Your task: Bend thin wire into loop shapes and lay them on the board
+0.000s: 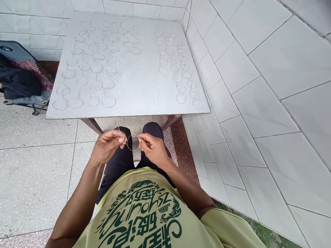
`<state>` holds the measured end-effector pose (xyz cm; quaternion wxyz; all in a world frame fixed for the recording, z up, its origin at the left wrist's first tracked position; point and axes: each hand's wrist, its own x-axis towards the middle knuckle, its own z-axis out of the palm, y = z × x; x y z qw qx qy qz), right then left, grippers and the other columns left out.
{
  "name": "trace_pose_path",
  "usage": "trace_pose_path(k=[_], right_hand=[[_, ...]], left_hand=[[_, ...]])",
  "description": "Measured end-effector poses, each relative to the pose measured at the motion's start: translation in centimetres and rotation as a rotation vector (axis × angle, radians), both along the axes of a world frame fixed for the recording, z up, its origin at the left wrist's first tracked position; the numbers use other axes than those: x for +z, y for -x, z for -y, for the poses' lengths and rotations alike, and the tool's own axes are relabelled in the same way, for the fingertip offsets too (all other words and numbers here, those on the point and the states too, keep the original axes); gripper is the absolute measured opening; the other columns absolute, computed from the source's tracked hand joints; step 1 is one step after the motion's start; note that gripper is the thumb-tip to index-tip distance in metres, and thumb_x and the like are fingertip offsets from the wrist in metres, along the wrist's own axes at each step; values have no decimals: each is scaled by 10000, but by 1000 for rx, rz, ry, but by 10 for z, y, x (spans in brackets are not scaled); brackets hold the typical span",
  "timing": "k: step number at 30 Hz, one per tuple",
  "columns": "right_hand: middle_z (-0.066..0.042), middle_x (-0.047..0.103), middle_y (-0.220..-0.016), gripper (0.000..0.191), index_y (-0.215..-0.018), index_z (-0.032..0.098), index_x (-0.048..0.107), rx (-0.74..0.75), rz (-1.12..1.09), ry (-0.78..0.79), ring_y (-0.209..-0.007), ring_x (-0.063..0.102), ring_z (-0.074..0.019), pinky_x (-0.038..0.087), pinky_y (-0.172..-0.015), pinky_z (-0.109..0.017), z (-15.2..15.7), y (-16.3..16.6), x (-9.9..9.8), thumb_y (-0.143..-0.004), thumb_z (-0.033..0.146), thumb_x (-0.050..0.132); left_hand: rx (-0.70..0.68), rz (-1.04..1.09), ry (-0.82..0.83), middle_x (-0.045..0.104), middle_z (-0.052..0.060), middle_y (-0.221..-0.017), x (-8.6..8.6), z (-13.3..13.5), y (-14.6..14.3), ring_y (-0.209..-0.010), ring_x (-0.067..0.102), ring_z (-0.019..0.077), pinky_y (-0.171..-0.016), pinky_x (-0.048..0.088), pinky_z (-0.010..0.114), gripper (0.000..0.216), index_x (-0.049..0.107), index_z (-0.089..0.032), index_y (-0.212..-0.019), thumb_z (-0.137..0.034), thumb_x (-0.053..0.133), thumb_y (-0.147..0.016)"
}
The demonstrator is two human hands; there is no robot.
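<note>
While my left hand (110, 146) pinches one side of a single thin bent wire (132, 150), my right hand (153, 148) pinches the other, apparently to steady its curve. It's above my lap (117, 167), just before the white table (137, 89). Two groups lie there, probably spread against tangling: S-curved wires (97, 71) left, looped wires (182, 62) right, dozens altogether, too overlapped for exact counting.
</note>
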<state>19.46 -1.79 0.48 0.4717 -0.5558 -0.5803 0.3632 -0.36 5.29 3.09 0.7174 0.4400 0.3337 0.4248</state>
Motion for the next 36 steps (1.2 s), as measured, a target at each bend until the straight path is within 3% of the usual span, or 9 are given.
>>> trace_pose_path(k=[5, 12, 17, 21, 29, 36], right_hand=[[-10, 712, -778, 221, -1097, 213, 715, -8, -3, -11, -610, 637, -125, 512, -608, -248, -1, -1, -1, -1008, 306, 535], [-10, 700, -773, 208, -1105, 227, 697, -51, -2, -7, -633, 651, -143, 530, -638, -266, -1, -3, -3, -1012, 321, 537], [-18, 707, -800, 194, -1095, 224, 686, -79, 49, -40, -659, 667, -150, 533, -668, -276, -1, -3, -5, -1024, 308, 526], [-21, 729, -827, 203, -1092, 236, 679, -143, 96, -40, -663, 677, -155, 547, -688, -285, -2, -6, -3, -1034, 337, 512], [-10, 730, -786, 194, -1069, 229, 680, -304, 77, -49, -654, 686, -155, 547, -658, -275, -26, -34, 1, -1007, 336, 530], [29, 693, -651, 149, -975, 195, 664, -356, 38, 15, -544, 651, -132, 496, -541, -228, -82, -79, 14, -927, 258, 538]], left_hand=[[61, -46, 32, 732, 50, -784, -2, 2, 3, -644, 643, 126, -555, 517, 237, 176, 787, -175, -814, -237, 915, -710], [18, -36, 81, 736, 73, -869, -6, 7, 6, -725, 662, 158, -596, 539, 264, 168, 784, -174, -876, -276, 871, -774], [4, -62, 97, 741, 108, -964, -6, 12, 1, -783, 661, 168, -650, 536, 276, 266, 805, -161, -1011, -388, 788, -872], [16, -136, 101, 747, 122, -975, -13, 17, -2, -786, 663, 180, -668, 538, 291, 334, 804, -158, -1008, -470, 740, -905], [-4, -508, 86, 773, 120, -884, -63, 26, 8, -720, 677, 191, -629, 542, 288, 531, 793, -145, -976, -642, 778, -790], [57, -748, -3, 752, 78, -793, -113, 28, 25, -649, 681, 222, -590, 575, 338, 606, 768, -177, -903, -756, 683, -747]])
